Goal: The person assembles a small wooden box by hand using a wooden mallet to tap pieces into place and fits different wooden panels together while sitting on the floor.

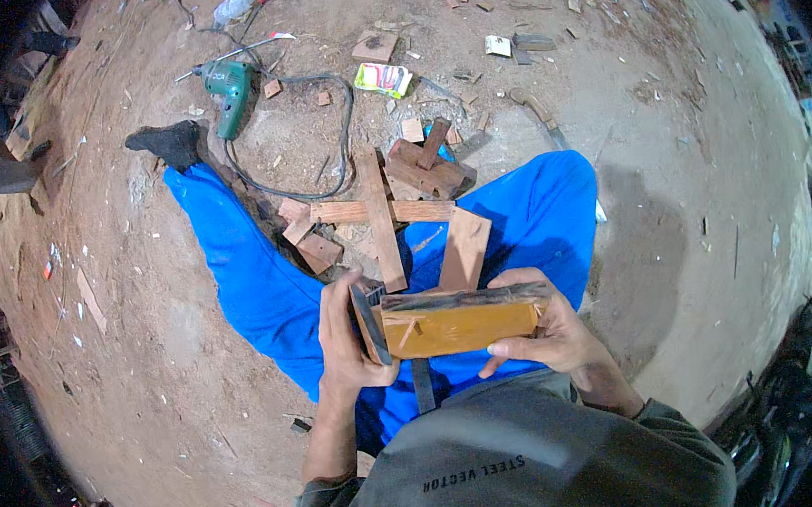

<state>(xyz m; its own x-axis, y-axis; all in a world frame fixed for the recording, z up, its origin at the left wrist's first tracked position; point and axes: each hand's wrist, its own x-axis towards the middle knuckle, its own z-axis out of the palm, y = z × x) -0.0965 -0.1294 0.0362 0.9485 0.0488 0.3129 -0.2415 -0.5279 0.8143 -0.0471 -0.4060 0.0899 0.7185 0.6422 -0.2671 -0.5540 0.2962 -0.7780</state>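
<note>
A yellow-brown wooden block [464, 329] with a dark, rough upper edge lies across my lap, held up between both hands. My right hand [555, 332] grips its right end, thumb on the near side. At the other end, my left hand [341, 340] is closed around a thin dark-edged slab [372, 325] that stands upright against the block. Whether the slab and block are joined cannot be seen. A small wooden sliver [412, 331] shows on the block's face. Just beyond it, a short pale board [466, 247] leans by my thigh.
Between my legs, a wooden strip [381, 222] crosses another strip [422, 210]. Beyond them sit a wooden hand plane [423, 171] and a wooden-handled tool [533, 105]. A green power drill [229, 91] with its looping cable [349, 115] lies past my left foot, near a colourful packet [383, 80].
</note>
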